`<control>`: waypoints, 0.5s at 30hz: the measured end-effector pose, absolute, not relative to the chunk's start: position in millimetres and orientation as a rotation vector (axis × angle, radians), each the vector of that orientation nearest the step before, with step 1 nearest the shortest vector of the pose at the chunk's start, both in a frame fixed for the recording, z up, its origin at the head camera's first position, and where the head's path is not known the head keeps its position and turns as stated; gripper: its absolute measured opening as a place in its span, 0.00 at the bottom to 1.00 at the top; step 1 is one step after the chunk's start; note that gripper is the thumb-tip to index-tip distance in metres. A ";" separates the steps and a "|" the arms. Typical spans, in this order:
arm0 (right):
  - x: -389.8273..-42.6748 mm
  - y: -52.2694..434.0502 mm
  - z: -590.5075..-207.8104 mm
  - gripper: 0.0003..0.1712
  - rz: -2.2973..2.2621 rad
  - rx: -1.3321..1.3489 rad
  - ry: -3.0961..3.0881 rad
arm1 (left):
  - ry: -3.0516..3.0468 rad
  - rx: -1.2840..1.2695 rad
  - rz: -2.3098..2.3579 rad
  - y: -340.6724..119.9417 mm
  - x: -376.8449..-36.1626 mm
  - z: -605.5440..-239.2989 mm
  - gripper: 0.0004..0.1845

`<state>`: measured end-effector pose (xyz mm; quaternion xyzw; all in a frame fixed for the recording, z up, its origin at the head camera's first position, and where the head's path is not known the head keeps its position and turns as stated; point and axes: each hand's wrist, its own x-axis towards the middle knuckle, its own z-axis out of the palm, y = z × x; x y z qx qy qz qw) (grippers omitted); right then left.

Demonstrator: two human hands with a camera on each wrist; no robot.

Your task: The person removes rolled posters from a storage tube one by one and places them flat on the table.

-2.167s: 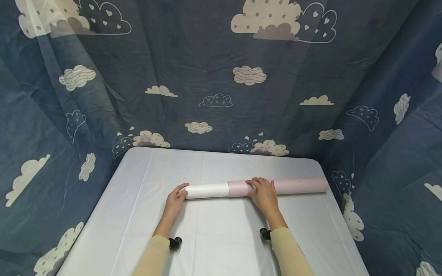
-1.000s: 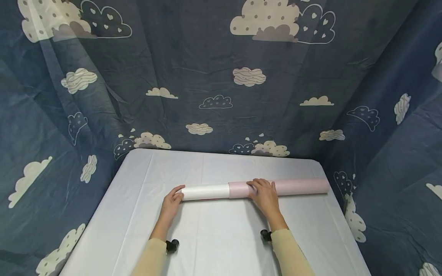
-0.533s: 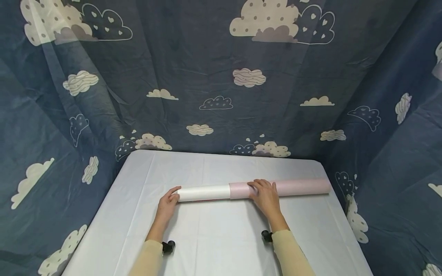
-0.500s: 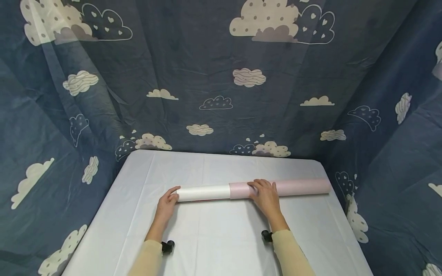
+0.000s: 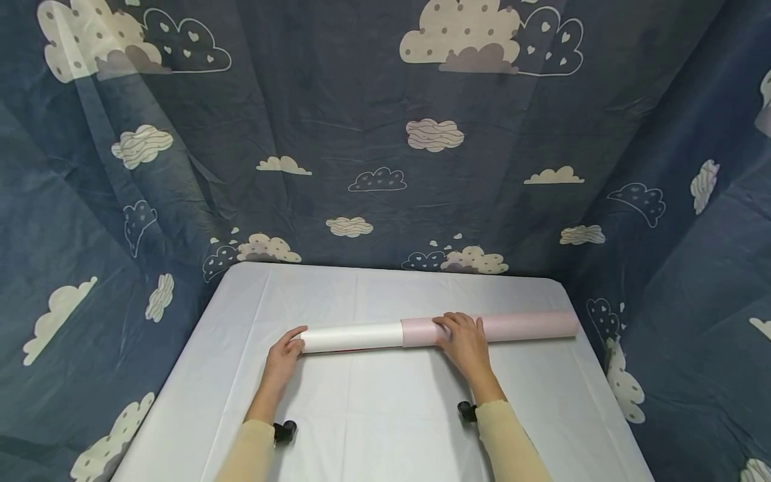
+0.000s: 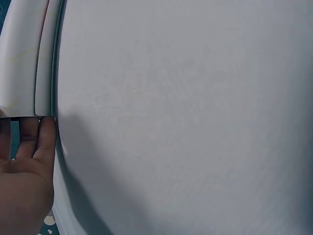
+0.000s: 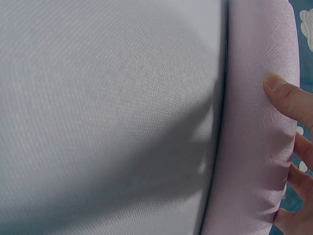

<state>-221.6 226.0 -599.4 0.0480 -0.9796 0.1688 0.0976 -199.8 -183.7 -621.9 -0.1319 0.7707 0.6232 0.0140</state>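
White roll: (image 5: 352, 338) lies lengthwise across the surface, far half; one end meets the pink tube's opening, the other is at the left hand
White roll detail: lengthwise layer edge with a thin red line, seen in left wrist view
Pink tube: (image 5: 530, 326) in line with white roll, slightly wider, right of it; far end near surface's right edge; creased texture up close
Left hand: (image 5: 280, 361) thumb and fingers clamped on outer end of white roll
Right hand: (image 5: 465, 345) curled over pink tube near its left end, gripping it; thumb on the near side
Surface: (image 5: 385, 415) white, fold lines, hand shadows on it
Wrists: a black device on each, left (image 5: 286, 432) and right
Sleeves: (image 5: 512, 442) pale yellow, both arms
Backdrop: (image 5: 361, 80) dark blue fabric, cloud prints, behind and at both sides
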 end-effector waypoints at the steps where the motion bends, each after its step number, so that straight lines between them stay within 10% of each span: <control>1: -221.7 226.1 -599.5 0.29 0.501 0.143 -2.899 | 2.395 -0.419 1.939 -184.2 -199.7 -621.7 0.21; 15: -221.2 227.9 -600.8 0.29 0.512 0.159 -2.882 | 2.422 -0.443 1.905 -190.6 -199.9 -620.9 0.21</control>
